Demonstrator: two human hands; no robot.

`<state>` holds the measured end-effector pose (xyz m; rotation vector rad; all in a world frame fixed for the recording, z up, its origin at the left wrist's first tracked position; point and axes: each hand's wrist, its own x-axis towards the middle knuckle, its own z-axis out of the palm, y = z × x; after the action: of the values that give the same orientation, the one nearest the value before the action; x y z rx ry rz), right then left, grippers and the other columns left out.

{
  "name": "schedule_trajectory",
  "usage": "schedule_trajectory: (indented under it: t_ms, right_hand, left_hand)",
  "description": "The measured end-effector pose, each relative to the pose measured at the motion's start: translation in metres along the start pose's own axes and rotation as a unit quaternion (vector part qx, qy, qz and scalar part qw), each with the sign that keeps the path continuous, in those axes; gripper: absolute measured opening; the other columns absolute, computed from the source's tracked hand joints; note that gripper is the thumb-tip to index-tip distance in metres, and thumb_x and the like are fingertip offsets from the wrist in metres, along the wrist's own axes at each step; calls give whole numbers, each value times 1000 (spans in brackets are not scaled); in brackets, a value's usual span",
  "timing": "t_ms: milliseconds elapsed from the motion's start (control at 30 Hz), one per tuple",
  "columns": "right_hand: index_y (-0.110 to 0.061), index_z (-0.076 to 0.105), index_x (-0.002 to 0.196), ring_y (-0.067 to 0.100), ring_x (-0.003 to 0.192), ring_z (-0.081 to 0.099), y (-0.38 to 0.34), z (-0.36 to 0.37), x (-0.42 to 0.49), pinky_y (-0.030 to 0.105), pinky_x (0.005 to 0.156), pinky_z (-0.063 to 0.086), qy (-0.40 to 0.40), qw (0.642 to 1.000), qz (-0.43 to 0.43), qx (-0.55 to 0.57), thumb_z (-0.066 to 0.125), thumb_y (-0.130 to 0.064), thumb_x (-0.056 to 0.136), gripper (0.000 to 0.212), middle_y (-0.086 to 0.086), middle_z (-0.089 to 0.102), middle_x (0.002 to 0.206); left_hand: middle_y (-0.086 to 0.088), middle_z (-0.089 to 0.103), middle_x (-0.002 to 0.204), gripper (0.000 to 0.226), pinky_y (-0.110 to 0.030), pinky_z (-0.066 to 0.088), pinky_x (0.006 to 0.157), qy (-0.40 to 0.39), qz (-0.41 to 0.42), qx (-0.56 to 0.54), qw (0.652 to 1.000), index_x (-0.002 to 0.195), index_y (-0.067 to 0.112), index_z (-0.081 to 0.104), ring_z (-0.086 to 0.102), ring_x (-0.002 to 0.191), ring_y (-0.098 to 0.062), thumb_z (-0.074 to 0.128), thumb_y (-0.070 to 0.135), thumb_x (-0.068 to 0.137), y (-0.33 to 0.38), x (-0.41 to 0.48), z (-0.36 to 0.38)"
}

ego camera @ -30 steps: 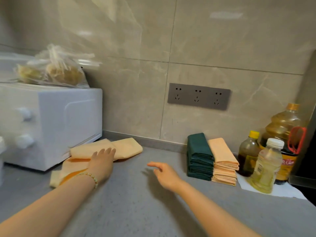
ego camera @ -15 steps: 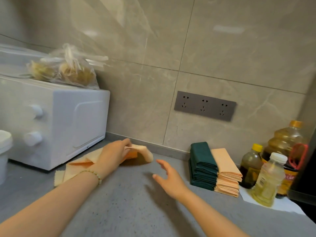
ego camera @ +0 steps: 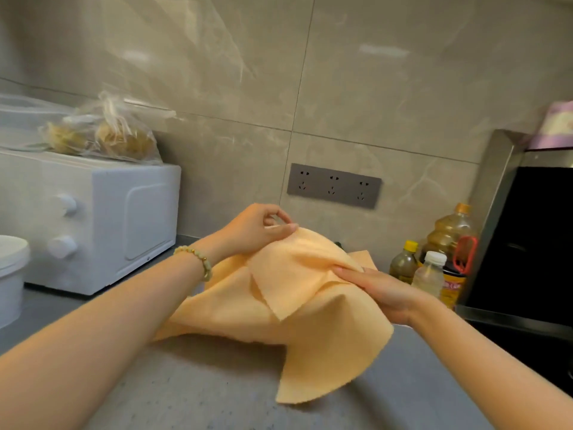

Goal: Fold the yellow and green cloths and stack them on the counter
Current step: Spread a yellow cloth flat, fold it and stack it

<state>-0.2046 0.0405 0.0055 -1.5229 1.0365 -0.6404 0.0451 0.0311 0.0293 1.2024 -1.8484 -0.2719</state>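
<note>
A beige tiled wall point(ego camera: 372, 88) fills the upper part of the head view, and a grey speckled counter point(ego camera: 186, 398) runs below it. A white countertop oven point(ego camera: 93, 218) with two knobs stands at the left against the wall, and a black appliance point(ego camera: 527, 243) stands at the right edge.

In the middle, the yellow cloth point(ego camera: 294, 305) is held up over the counter, unfolded and billowing. One corner is turned over on its front, and its lower edge hangs down near the counter; whether it touches cannot be told.

The left hand point(ego camera: 254, 229) grips the cloth's upper edge, its fingers curled and its thumb and fingertips pinching the fabric. The right hand point(ego camera: 381, 290) lies on the cloth's right side with its fingers straight and pressed together; where the thumb lies cannot be told.

A clear plastic bag point(ego camera: 108, 131) of yellowish food sits on top of the oven. A grey socket strip point(ego camera: 333, 185) is on the wall behind the hands. A large oil bottle point(ego camera: 449, 234) stands beside the black appliance, and a white tub point(ego camera: 9, 274) stands at the far left. Two small bottles stand in front of the oil bottle, one yellow-capped point(ego camera: 404, 263) and one white-capped point(ego camera: 431, 274). A beaded bracelet point(ego camera: 198, 259) circles the left wrist.
</note>
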Motion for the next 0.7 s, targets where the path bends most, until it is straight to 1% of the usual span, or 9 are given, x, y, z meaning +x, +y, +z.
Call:
schedule_trajectory:
  t_ms: [100, 167, 267, 300, 367, 400, 467, 567, 700]
  right_hand:
    - [-16, 58, 111, 22, 94, 66, 15, -30, -26, 34, 79, 53, 47, 996, 78, 21, 58, -36, 89, 30, 8, 71, 102]
    - [-12, 56, 117, 24, 93, 67, 38, -49, -40, 34, 74, 54, 98, 987, 129, 15, 62, -36, 88, 38, 11, 71, 100]
    - [-12, 58, 102, 16, 70, 69, 71, -72, -61, 21, 46, 49, 178, 960, 188, -104, 60, -29, 91, 20, 4, 70, 74]
    - [-12, 58, 108, 18, 80, 69, 84, -80, -66, 20, 48, 49, 190, 935, 227, -196, 59, -31, 92, 25, 5, 70, 81]
    - [-12, 42, 134, 22, 113, 57, 104, -97, -67, 21, 71, 52, 195, 843, 273, -420, 57, -36, 91, 51, 7, 58, 125]
    - [-14, 33, 142, 21, 121, 51, 113, -103, -65, 22, 83, 49, 209, 813, 253, -481, 56, -35, 91, 60, 6, 46, 140]
    - [-18, 30, 144, 19, 128, 44, 117, -99, -61, 25, 100, 39, 226, 821, 179, -493, 56, -37, 92, 62, 2, 37, 148]
    - [-24, 33, 143, 16, 134, 38, 111, -71, -52, 28, 107, 31, 178, 872, 85, -448, 57, -43, 90, 61, -3, 36, 149]
    - [-23, 22, 149, 18, 139, 30, 112, -38, -29, 31, 111, 26, 84, 855, 89, -504, 54, -60, 85, 81, -5, 28, 153]
  left_hand:
    - [2, 65, 86, 20, -22, 46, 70, 4, -30, 5, 1000, 106, 23, 61, 58, 76, -8, 65, 32, 89, 2, 0, 14]
    - [0, 66, 96, 19, -26, 50, 78, -20, -55, 8, 998, 106, 24, 59, 62, 87, -12, 64, 31, 89, -4, -6, 30]
    - [0, 64, 116, 33, -29, 47, 95, -137, -100, 63, 984, 117, 21, 60, 60, 108, -15, 60, 41, 90, -14, -24, 51]
    - [1, 59, 126, 43, -29, 42, 101, -195, -113, 92, 970, 126, 20, 56, 56, 115, -15, 58, 45, 90, -15, -34, 60]
    - [3, 43, 144, 59, -30, 32, 110, -296, -144, 148, 933, 141, 21, 41, 45, 129, -15, 54, 49, 92, -17, -51, 72]
    - [4, 36, 150, 63, -30, 28, 112, -333, -158, 177, 913, 145, 22, 34, 39, 134, -16, 52, 50, 92, -20, -57, 79]
    - [5, 28, 154, 66, -31, 23, 113, -367, -172, 221, 887, 148, 22, 27, 31, 139, -17, 50, 50, 93, -26, -67, 91]
    - [4, 27, 155, 68, -34, 25, 114, -359, -180, 255, 880, 149, 21, 26, 30, 140, -19, 45, 55, 94, -38, -74, 104]
    - [-2, 44, 142, 52, -35, 35, 104, -314, -197, 243, 896, 136, 16, 42, 45, 126, -23, 39, 50, 97, -49, -75, 113]
